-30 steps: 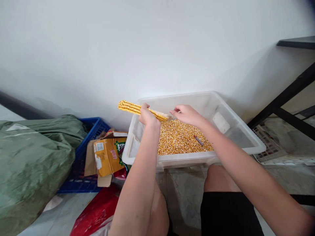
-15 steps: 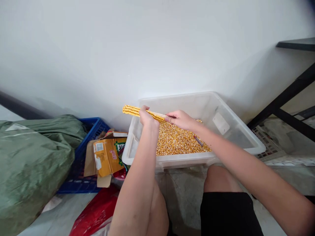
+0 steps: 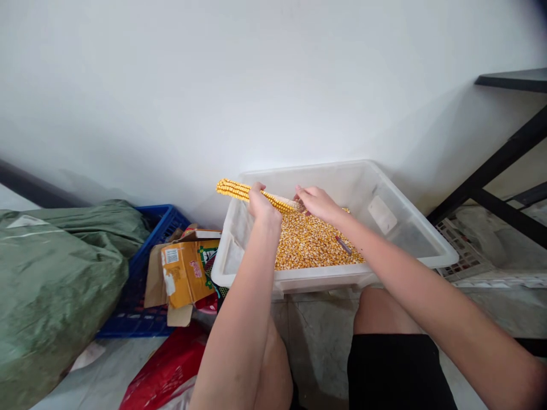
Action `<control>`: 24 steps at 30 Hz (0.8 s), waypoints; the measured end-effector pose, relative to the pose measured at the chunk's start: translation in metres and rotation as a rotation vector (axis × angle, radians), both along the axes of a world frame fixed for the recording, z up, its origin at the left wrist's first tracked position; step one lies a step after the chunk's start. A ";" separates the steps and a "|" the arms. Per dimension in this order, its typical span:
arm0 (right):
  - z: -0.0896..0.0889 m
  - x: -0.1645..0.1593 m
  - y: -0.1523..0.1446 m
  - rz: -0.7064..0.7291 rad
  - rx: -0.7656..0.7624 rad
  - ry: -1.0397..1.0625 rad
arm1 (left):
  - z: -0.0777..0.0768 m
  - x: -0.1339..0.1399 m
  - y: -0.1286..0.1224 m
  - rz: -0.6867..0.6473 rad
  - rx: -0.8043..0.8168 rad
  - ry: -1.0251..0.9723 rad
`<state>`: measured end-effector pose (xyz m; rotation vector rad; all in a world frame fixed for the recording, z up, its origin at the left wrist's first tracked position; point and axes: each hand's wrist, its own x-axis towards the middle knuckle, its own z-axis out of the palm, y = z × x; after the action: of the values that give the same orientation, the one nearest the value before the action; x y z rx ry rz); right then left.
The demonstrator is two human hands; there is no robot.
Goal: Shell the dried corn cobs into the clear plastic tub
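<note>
An ear of corn (image 3: pixel 235 189) points left and slightly up above the tub, with yellow kernels along its left part and lower side. A pale stripe on its upper right side is bare of kernels. Around its middle, my left hand (image 3: pixel 262 206) is closed. My right hand (image 3: pixel 318 203) curls at the ear's right end, thumb uppermost; its lower fingers are partly hidden. Beneath both hands, loose corn kernels (image 3: pixel 314 245) cover the bottom of a translucent plastic tub (image 3: pixel 410 228). A small grey and reddish tool (image 3: pixel 343 246) lies on the kernels.
Left of the tub are an open orange carton (image 3: pixel 186 273), a blue crate (image 3: pixel 141 319) and a large green sack (image 3: pixel 64 273). A red bag (image 3: pixel 166 364) lies on the floor. A black metal frame (image 3: pixel 491 165) stands at the right, against the white wall (image 3: pixel 256 85).
My left hand and the ear have shifted slightly right. My right hand has moved a little right along the ear's end, and its thumb has lifted.
</note>
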<state>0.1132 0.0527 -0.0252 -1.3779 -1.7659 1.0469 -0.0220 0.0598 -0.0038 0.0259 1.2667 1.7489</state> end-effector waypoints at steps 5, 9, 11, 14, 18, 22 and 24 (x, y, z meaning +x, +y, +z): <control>0.008 -0.008 -0.014 0.081 0.197 -0.095 | -0.001 0.008 -0.003 -0.106 0.024 -0.012; 0.011 -0.022 -0.021 -0.097 0.298 -0.231 | -0.002 0.036 -0.013 -0.168 0.143 0.112; 0.012 -0.022 -0.020 -0.155 0.294 -0.242 | -0.001 0.046 -0.018 -0.224 0.214 0.168; 0.013 -0.016 -0.018 -0.217 0.291 -0.290 | 0.001 0.049 -0.018 -0.272 0.314 0.163; 0.013 -0.015 -0.020 -0.183 0.335 -0.389 | 0.003 0.038 -0.010 -0.126 0.359 0.159; 0.011 -0.017 -0.021 -0.102 0.398 -0.431 | 0.001 0.033 -0.002 -0.088 0.290 0.186; 0.009 -0.017 -0.021 -0.088 0.422 -0.441 | 0.000 0.033 -0.001 -0.088 0.278 0.212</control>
<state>0.0966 0.0316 -0.0159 -1.4632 -2.0631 0.2997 0.0112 0.0591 -0.0041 0.4312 1.1412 1.8690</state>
